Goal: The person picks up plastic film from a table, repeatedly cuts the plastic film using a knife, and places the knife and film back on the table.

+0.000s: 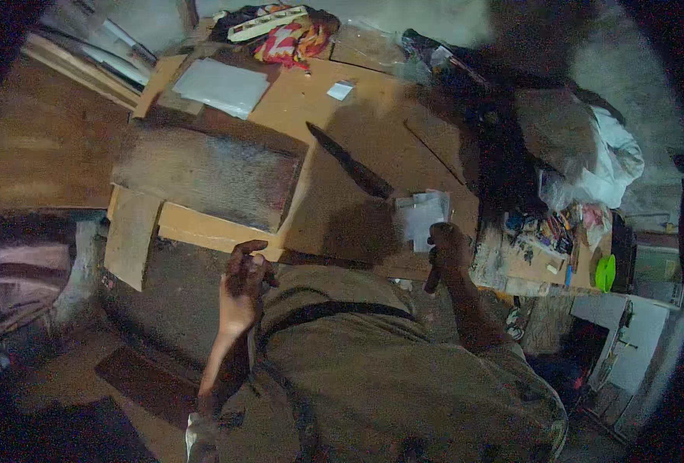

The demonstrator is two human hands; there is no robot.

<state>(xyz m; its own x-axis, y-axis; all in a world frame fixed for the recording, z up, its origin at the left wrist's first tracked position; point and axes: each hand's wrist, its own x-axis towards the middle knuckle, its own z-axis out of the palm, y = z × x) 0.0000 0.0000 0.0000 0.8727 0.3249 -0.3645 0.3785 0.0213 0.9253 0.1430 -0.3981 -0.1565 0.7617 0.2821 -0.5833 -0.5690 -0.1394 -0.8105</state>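
My left hand (249,270) is raised at the near edge of the tan board, its fingers loosely curved and apart, with nothing visible between them. Beside the small clear plastic bags (425,219), my right hand (451,251) is closed, and a short dark piece too dim to identify sticks out below it. A long dark blade-like tool (349,160) lies diagonally across the tan board (280,112). To its left is a worn rectangular wooden board (211,174).
A stack of clear sheets (222,86), a white square (340,91), a power strip (268,23) and colourful cloth (294,44) lie at the far side. Small tools, a green round object (606,273) and a white bag (616,158) are at right.
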